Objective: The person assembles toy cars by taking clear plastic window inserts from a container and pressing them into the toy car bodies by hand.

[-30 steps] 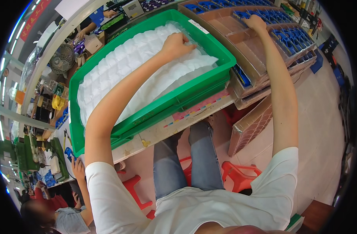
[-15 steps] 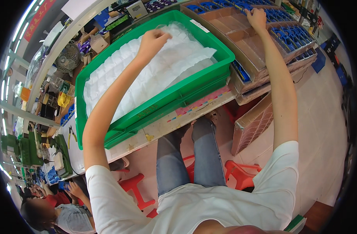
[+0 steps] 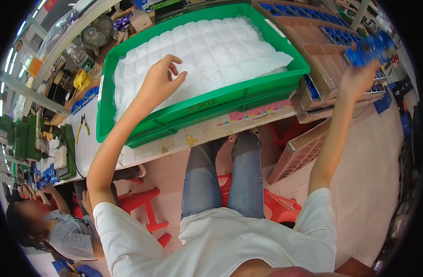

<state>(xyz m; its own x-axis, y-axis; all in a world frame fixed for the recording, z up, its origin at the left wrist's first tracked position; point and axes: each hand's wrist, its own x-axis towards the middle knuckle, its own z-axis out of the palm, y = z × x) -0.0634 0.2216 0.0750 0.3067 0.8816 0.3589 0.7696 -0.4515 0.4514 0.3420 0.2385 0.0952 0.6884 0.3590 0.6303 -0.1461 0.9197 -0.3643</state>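
My left hand (image 3: pixel 163 83) hovers over the near side of a green plastic crate (image 3: pixel 207 105), thumb and fingers curved apart with nothing between them. White padded sheeting (image 3: pixel 197 41), divided into rows of pockets, lies in the crate. At the far right, my right hand (image 3: pixel 359 79) is closed around a blue plastic piece (image 3: pixel 369 48); motion blurs it, so its exact kind and number cannot be told. Beneath and beside that hand stands a stack of brown compartment trays (image 3: pixel 313 60), with similar blue pieces (image 3: pixel 336 34) in several compartments.
Yellow-handled pliers (image 3: pixel 82 128) lie on the white table left of the crate. A fan (image 3: pixel 97 31) and a water bottle (image 3: pixel 86 62) stand beyond. A brown tray (image 3: pixel 299 150) leans below the table edge. Red stools (image 3: pixel 144 207) surround my legs; a co-worker (image 3: pixel 59 226) sits at left.
My right hand has lifted from the trays and swung right, now with a blue piece in it. My left hand has drawn back toward me, and its fingers have spread. The view has shifted.
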